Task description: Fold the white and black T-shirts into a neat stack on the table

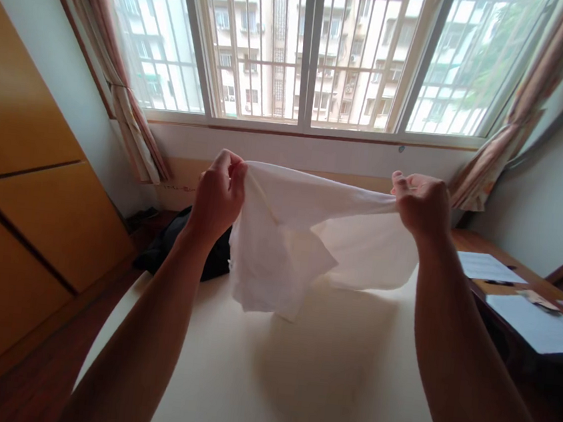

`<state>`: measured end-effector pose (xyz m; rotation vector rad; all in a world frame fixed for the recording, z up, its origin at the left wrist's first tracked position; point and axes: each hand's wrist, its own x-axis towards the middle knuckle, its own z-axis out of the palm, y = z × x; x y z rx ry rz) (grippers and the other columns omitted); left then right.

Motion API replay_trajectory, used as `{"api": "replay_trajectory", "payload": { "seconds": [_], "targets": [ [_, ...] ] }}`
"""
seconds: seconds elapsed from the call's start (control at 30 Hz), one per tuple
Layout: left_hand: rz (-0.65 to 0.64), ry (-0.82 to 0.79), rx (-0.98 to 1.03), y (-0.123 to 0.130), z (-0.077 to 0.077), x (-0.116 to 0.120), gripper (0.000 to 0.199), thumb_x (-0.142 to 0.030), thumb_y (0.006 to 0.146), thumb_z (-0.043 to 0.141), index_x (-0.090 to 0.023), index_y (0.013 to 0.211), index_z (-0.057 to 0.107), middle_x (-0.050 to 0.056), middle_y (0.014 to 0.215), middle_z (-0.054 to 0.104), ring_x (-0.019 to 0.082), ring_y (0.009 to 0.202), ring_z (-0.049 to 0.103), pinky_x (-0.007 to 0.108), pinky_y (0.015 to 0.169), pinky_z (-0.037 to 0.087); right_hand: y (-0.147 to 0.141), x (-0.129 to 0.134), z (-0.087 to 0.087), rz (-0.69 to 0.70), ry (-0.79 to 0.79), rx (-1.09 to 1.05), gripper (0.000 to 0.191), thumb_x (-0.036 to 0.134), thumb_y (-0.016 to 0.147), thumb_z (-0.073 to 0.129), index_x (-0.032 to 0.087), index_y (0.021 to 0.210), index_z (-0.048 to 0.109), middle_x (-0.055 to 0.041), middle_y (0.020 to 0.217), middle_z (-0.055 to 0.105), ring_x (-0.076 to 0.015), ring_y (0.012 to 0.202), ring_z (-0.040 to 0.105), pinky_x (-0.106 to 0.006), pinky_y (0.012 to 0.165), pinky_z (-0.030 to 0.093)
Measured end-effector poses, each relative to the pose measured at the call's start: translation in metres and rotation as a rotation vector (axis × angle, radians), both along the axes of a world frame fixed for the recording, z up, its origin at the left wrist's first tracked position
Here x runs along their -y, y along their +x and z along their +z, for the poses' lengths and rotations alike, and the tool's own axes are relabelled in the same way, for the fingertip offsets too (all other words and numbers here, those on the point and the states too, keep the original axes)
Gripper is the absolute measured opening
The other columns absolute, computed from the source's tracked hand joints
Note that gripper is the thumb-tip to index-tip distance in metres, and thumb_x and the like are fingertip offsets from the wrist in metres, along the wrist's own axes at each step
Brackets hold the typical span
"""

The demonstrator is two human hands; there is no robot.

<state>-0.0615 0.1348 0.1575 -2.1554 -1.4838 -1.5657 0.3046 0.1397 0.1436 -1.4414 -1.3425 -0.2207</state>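
A thin white cloth [279, 237] hangs in the air between my two hands, its upper edge stretched nearly straight and its lower part falling in loose folds. My left hand [221, 188] pinches the cloth's upper left corner. At the other end, my right hand [420, 202] has its fingers closed on the upper right part. Beneath the cloth lies a pale, smooth surface [223, 379] with a soft shadow on it.
Behind the left forearm is a dark bundle [171, 236]. Papers [539, 322] lie on a wooden desk [469, 241] at the right. A wooden cabinet [50, 213] stands at the left. A barred window [308, 53] with tied curtains [134, 122] is ahead.
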Motion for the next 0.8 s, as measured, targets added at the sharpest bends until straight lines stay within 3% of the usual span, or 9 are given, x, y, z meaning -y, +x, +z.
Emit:
{"api": "replay_trajectory", "payload": {
  "seconds": [0.13, 0.2, 0.27, 0.33, 0.4, 0.5, 0.57, 0.7, 0.8],
  "targets": [
    [-0.219, -0.423, -0.260, -0.013, -0.007, -0.005, 0.030, -0.049, 0.089, 0.061, -0.022, 0.076, 0.059, -0.001, 0.061, 0.059, 0.016, 0.057, 0.052, 0.026, 0.055, 0.039, -0.006, 0.008, 0.001, 0.375, -0.311, 0.033, 0.044, 0.060, 0.094, 0.065, 0.017, 0.095, 0.075, -0.0070, 0.073, 0.072, -0.0208, 0.063, 0.064, -0.031, 0.060, 0.046],
    [-0.252, -0.432, -0.231, -0.011, -0.007, -0.002, 0.029, -0.049, 0.090, 0.060, -0.022, 0.079, 0.061, -0.001, 0.062, 0.059, 0.016, 0.056, 0.052, 0.026, 0.055, 0.039, -0.010, 0.007, -0.004, 0.609, -0.557, 0.015, 0.048, 0.057, 0.088, 0.076, 0.017, 0.116, 0.074, -0.0072, 0.083, 0.076, -0.0184, 0.057, 0.064, -0.029, 0.053, 0.047],
    [-0.261, -0.313, -0.129, -0.003, -0.001, 0.006, 0.026, -0.047, 0.093, 0.057, -0.022, 0.084, 0.060, -0.002, 0.063, 0.057, 0.016, 0.058, 0.052, 0.027, 0.057, 0.041, -0.018, 0.003, -0.015, 0.760, -0.678, -0.024, 0.060, 0.051, 0.079, 0.086, 0.020, 0.128, 0.071, -0.0086, 0.093, 0.079, -0.0173, 0.054, 0.064, -0.029, 0.049, 0.048],
    [-0.302, -0.237, -0.039, 0.008, 0.007, 0.017, 0.024, -0.045, 0.095, 0.056, -0.023, 0.087, 0.059, -0.002, 0.063, 0.055, 0.016, 0.058, 0.053, 0.027, 0.059, 0.044, -0.033, -0.004, -0.028, 0.850, -0.651, -0.027, 0.062, 0.045, 0.072, 0.092, 0.022, 0.127, 0.073, -0.0086, 0.099, 0.079, -0.0174, 0.058, 0.066, -0.028, 0.051, 0.050],
    [-0.341, -0.232, 0.017, 0.016, 0.014, 0.025, 0.023, -0.044, 0.095, 0.057, -0.023, 0.087, 0.059, -0.002, 0.063, 0.054, 0.016, 0.058, 0.054, 0.027, 0.059, 0.045, -0.053, -0.011, -0.042, 0.936, -0.615, 0.071, 0.049, 0.042, 0.072, 0.092, 0.023, 0.114, 0.077, -0.0060, 0.097, 0.079, -0.0177, 0.066, 0.068, -0.026, 0.056, 0.050],
    [-0.346, -0.252, 0.038, 0.017, 0.014, 0.025, 0.021, -0.043, 0.093, 0.059, -0.023, 0.087, 0.060, -0.002, 0.062, 0.054, 0.016, 0.057, 0.054, 0.027, 0.058, 0.046, -0.082, -0.019, -0.058, 0.956, -0.630, 0.272, 0.015, 0.034, 0.082, 0.079, 0.020, 0.079, 0.074, -0.0010, 0.074, 0.073, -0.0154, 0.063, 0.062, -0.024, 0.057, 0.044],
    [-0.307, -0.240, 0.031, 0.011, 0.010, 0.020, 0.020, -0.042, 0.093, 0.059, -0.023, 0.088, 0.060, -0.001, 0.061, 0.056, 0.017, 0.056, 0.054, 0.027, 0.057, 0.046, -0.092, -0.023, -0.063, 0.903, -0.608, 0.279, 0.023, 0.030, 0.086, 0.070, 0.020, 0.065, 0.064, 0.0010, 0.062, 0.064, -0.0136, 0.057, 0.056, -0.024, 0.054, 0.039],
    [-0.124, -0.146, 0.000, 0.000, 0.007, 0.011, 0.019, -0.041, 0.095, 0.056, -0.024, 0.087, 0.060, 0.000, 0.062, 0.059, 0.019, 0.061, 0.057, 0.028, 0.060, 0.047, -0.083, -0.024, -0.050, 0.853, -0.359, -0.115, 0.018, 0.038, 0.089, 0.065, 0.023, 0.079, 0.061, 0.0032, 0.063, 0.058, -0.0128, 0.054, 0.048, -0.025, 0.053, 0.037],
    [-0.143, -0.162, -0.071, 0.007, 0.007, 0.015, 0.021, -0.041, 0.095, 0.057, -0.023, 0.087, 0.060, 0.001, 0.069, 0.064, 0.019, 0.065, 0.060, 0.029, 0.064, 0.048, -0.070, -0.017, -0.031, 0.829, -0.191, -0.420, 0.022, 0.047, 0.090, 0.064, 0.026, 0.089, 0.058, 0.0047, 0.063, 0.050, -0.0130, 0.053, 0.044, -0.024, 0.051, 0.036]
  ]
}}
